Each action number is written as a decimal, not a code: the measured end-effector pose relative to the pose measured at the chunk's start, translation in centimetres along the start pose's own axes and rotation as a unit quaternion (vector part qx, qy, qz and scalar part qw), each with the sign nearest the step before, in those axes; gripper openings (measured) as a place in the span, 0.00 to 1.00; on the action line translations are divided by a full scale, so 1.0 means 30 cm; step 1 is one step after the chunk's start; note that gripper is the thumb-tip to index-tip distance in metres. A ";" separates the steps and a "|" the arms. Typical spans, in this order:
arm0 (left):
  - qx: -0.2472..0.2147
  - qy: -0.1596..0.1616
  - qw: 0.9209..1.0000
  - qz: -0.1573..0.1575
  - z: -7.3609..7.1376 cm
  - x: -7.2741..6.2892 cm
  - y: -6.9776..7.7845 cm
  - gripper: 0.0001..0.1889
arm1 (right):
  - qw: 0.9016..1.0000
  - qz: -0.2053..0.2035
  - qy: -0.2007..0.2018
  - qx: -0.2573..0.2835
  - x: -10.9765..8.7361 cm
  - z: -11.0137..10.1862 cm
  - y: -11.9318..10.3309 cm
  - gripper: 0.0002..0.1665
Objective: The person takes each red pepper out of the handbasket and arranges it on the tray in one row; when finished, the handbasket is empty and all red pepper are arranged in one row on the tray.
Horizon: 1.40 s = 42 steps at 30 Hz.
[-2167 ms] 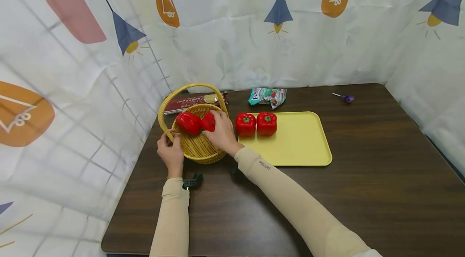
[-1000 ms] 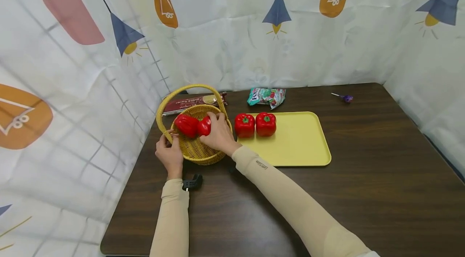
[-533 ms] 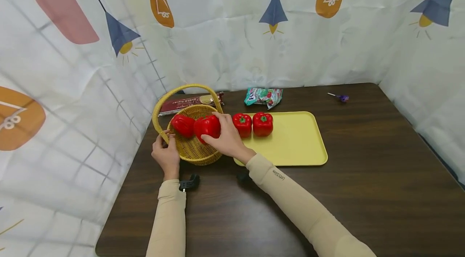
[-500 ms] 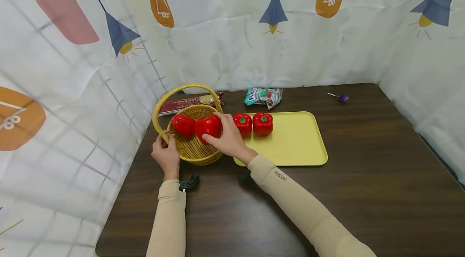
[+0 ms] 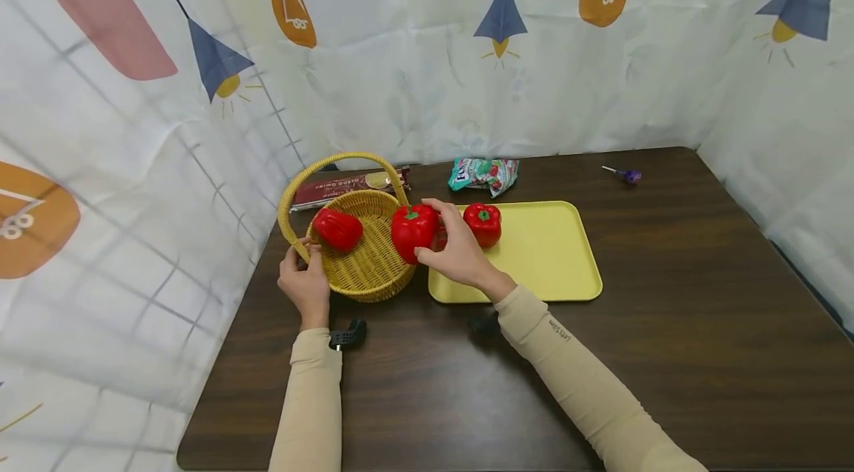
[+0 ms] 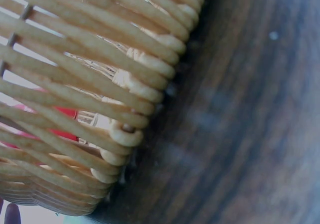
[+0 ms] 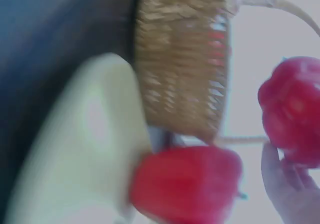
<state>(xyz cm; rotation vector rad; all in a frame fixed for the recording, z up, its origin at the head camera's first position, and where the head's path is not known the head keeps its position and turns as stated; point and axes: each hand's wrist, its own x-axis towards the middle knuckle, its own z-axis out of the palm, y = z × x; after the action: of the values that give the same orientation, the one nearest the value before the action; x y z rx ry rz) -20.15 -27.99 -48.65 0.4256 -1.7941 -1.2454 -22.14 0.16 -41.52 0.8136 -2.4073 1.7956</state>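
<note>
My left hand (image 5: 305, 285) pinches the left foot of the arched handle on a yellow wicker basket (image 5: 363, 276), seen in the head view. Inside the basket a red bell pepper (image 5: 338, 229) lies on its side. Between thumb and fingers my right hand (image 5: 460, 250) grips another red bell pepper (image 5: 411, 232), stem up, over the basket's right rim. In the right wrist view that held pepper (image 7: 295, 111) hangs above tray height. On the yellow tray (image 5: 534, 264) stands a bell pepper (image 5: 483, 224); one more beside it is mostly hidden behind my right hand.
Behind the basket lies a long dark-red packet (image 5: 333, 189). A teal snack bag (image 5: 483, 175) sits behind the tray, and a purple lollipop (image 5: 623, 175) at the back right. Curtains hang along the table's back and sides.
My right hand has lifted the bell pepper out of the basket and carried it right, to the rim beside the tray. My left hand has stayed on the handle.
</note>
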 end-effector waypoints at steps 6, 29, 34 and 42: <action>-0.003 -0.004 1.000 0.002 0.000 -0.001 0.002 0.08 | 0.999 -0.024 -0.032 0.005 -0.016 -0.108 -0.019 0.52; -0.010 -0.001 1.000 0.003 0.001 0.005 -0.009 0.08 | 0.995 0.030 0.036 -0.087 -0.064 -0.508 0.092 0.52; -0.022 0.000 1.000 0.007 0.004 0.003 -0.010 0.08 | 0.992 0.062 0.036 -0.101 -0.079 -0.545 0.125 0.51; -0.011 -0.001 1.000 0.008 0.000 0.003 -0.008 0.08 | 0.985 0.120 0.022 -0.123 -0.090 -0.587 0.168 0.50</action>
<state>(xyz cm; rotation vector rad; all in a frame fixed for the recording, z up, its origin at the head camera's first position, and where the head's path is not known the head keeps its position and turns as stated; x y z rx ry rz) -20.24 -28.15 -48.81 0.3976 -1.7799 -1.2539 -26.83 18.06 -40.98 0.4718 -2.7229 1.5160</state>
